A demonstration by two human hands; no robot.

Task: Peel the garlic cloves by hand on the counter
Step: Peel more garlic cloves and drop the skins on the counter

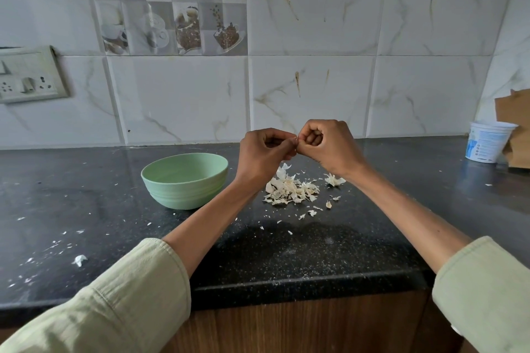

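My left hand (262, 153) and my right hand (329, 146) are raised together above the black counter (286, 255), fingers curled, fingertips meeting. Between them they pinch a garlic clove (295, 139), almost wholly hidden; only a pale sliver shows. Below the hands lies a pile of papery garlic skins (291, 190). A small garlic remnant (334, 180) sits to the pile's right. A pale green bowl (185, 179) stands left of my left forearm; its inside is not visible.
A white plastic tub (487, 142) and a piece of brown cardboard (516, 129) stand at the back right against the tiled wall. A switch and socket plate (28, 74) is on the wall at left. Skin flakes are scattered over the counter, with one scrap (79, 260) near the front left edge.
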